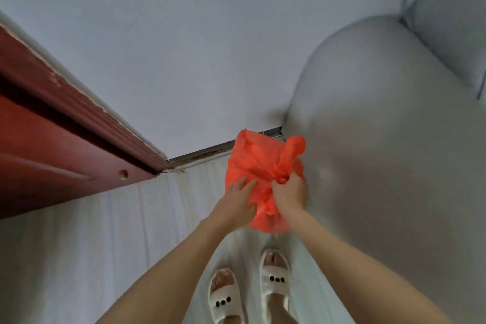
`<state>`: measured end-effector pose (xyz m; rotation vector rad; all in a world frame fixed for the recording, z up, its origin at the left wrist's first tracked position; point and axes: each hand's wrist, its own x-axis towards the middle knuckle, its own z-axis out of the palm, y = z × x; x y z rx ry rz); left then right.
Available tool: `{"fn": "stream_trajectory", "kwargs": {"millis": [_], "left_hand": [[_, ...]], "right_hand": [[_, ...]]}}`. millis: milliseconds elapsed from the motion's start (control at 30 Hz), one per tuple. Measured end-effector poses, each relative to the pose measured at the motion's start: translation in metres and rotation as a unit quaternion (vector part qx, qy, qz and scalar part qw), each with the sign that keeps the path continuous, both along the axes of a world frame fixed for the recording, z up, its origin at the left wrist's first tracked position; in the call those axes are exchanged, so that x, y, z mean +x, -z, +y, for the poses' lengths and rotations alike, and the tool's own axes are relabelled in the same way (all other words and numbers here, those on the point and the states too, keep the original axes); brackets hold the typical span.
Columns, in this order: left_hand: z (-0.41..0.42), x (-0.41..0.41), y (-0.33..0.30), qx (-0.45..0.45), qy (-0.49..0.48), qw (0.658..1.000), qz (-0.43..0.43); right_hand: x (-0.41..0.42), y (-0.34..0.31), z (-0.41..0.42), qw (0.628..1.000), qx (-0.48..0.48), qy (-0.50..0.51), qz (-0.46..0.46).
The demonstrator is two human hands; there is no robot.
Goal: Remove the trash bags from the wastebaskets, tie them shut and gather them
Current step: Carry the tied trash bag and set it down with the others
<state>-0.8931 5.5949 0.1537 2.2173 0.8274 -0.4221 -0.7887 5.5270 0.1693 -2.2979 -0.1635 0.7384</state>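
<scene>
A dark red door (pixel 60 137) fills the left side, set against a pale wall (pixel 184 47), with a metal strip along the wall's foot. The floor (pixel 105 231) below is pale and streaked. Left of centre, the left hand (pixel 238 201) lies against the side of an orange bag (pixel 259 163), its fingers fairly straight and spread on the plastic, gripping nothing. The bag hangs in the air in front of the person, above the floor and close to the wall's foot, its twisted handles sticking up. Just to the right, the right hand (pixel 290 193) is clenched round the gathered neck of the bag at the knot. Below the hands, two feet in white slippers (pixel 274 275) stand on the floor. At right bulges a grey sofa (pixel 381 152).
</scene>
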Motion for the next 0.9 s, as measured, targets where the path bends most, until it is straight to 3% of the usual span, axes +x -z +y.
{"fn": "stream_trajectory", "kwargs": {"millis": [233, 467, 633, 900], "left_hand": [[0.040, 0.068, 0.198, -0.019, 0.033, 0.999, 0.028], [0.062, 0.094, 0.266, -0.056, 0.065, 0.990, 0.113], [0.076, 0.087, 0.227, -0.060, 0.047, 0.984, 0.162], [0.032, 0.062, 0.026, -0.019, 0.061, 0.990, 0.122]], "right_hand": [[0.065, 0.193, 0.046, 0.999, -0.034, 0.002, -0.030], [0.093, 0.258, 0.074, 0.995, -0.052, -0.080, -0.019], [0.099, 0.223, 0.071, 0.980, -0.041, -0.160, 0.112], [0.068, 0.049, -0.033, 0.983, -0.062, -0.113, 0.133]]}}
